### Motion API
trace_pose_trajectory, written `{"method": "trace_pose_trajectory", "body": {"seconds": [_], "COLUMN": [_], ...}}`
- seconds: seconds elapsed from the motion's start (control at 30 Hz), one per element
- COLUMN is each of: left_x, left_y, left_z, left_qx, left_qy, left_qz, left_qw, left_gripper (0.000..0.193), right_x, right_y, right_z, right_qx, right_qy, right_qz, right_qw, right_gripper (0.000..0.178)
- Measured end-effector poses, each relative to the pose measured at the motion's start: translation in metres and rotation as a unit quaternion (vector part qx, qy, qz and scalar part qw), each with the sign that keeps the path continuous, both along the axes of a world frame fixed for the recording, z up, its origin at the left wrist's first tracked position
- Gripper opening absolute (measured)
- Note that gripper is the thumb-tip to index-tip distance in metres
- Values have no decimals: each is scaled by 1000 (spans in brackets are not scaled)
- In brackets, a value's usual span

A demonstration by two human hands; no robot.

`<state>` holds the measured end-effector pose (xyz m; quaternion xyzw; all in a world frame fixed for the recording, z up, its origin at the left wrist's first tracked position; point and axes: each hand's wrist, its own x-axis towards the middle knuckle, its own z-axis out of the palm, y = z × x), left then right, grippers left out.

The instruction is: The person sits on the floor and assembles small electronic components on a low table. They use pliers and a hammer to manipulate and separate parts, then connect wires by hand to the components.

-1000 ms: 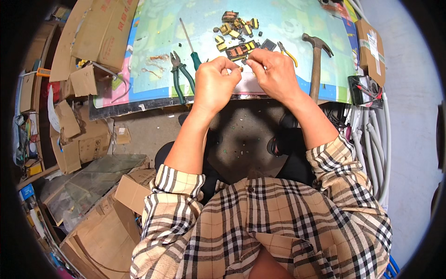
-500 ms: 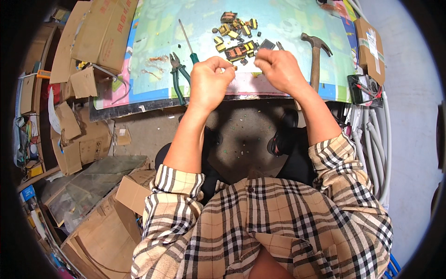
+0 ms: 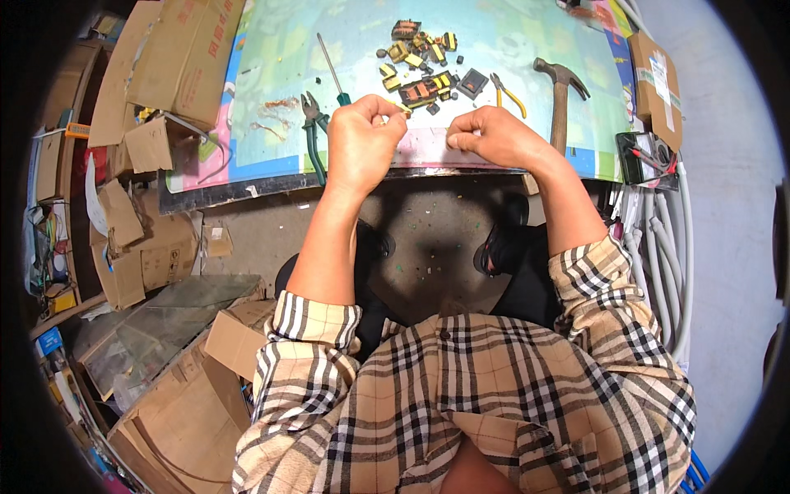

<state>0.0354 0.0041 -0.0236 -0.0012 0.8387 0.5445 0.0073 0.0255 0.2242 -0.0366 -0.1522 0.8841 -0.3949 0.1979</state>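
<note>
My left hand (image 3: 362, 146) is closed in a pinch above the table's near part, with a small yellowish piece (image 3: 404, 107) showing at its fingertips. To its right, my right hand (image 3: 498, 138) is closed, thumb against the curled fingers; whatever they hold, if anything, cannot be made out. Beyond the hands lies a pile of small yellow and black parts (image 3: 414, 53). Nearer sits a larger black, yellow and reddish part (image 3: 428, 89), beside a dark square piece (image 3: 472, 83). A screwdriver (image 3: 344, 100) and green-handled pliers (image 3: 311, 136) lie close to my left hand.
Yellow-handled cutting pliers (image 3: 512, 96) and a wooden-handled hammer (image 3: 559, 115) lie on the right of the patterned table (image 3: 280, 66). Thin copper-coloured strands (image 3: 280, 104) are at left. A black tray with cables (image 3: 646, 160) stands at the right edge, cardboard boxes (image 3: 177, 62) at the left.
My right hand has drawn back toward me, uncovering the yellow-handled pliers and more of the dark square piece. The left hand has shifted slightly left with the small piece.
</note>
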Motion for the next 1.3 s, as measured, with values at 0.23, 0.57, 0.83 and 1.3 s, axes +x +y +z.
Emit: {"method": "trace_pose_trajectory", "body": {"seconds": [0.23, 0.57, 0.83, 1.3], "left_x": [5, 7, 5, 4], "left_y": [7, 14, 10, 7], "left_z": [-3, -3, -17, -11], "left_qx": [8, -19, 6, -15], "left_qy": [-22, -6, 1, 4], "left_qz": [-21, -22, -7, -34], "left_qw": [999, 1000, 1000, 999], "left_gripper": [14, 13, 12, 12], "right_x": [1, 9, 8, -16], "right_y": [-20, -30, -22, 8], "right_z": [12, 18, 17, 8], "right_qx": [-137, -111, -192, -226], "right_qy": [215, 266, 49, -59], "right_qz": [-44, -123, 80, -77], "right_qw": [966, 950, 977, 969], "right_gripper": [20, 13, 20, 19]}}
